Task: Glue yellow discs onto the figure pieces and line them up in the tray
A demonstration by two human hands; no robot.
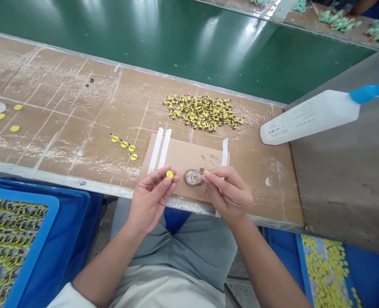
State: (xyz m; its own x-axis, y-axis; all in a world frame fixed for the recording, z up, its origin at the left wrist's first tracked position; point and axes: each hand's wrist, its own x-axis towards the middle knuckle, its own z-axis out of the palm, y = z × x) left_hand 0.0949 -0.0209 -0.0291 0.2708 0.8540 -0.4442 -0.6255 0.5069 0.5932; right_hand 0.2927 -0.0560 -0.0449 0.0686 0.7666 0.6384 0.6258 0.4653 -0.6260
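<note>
Left hand (151, 199) pinches a yellow disc (170, 174) narrowly between thumb and forefinger, face exposed, clear of the cardboard sheet (179, 154); right hand (227, 192) grips a thin pick (202, 175), tip at the glossy puddle (193, 178) between the hands.

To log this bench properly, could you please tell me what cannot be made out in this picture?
All from the head view:
The right hand hides most of what its fingers pinch; only a thin tip shows.
The round dish: its glossy contents are too small to identify.
The white squeeze bottle: its label print is too small to read, and the right edge cuts off its blue nozzle.
The blue tray: the left and bottom edges cut it off.
</note>
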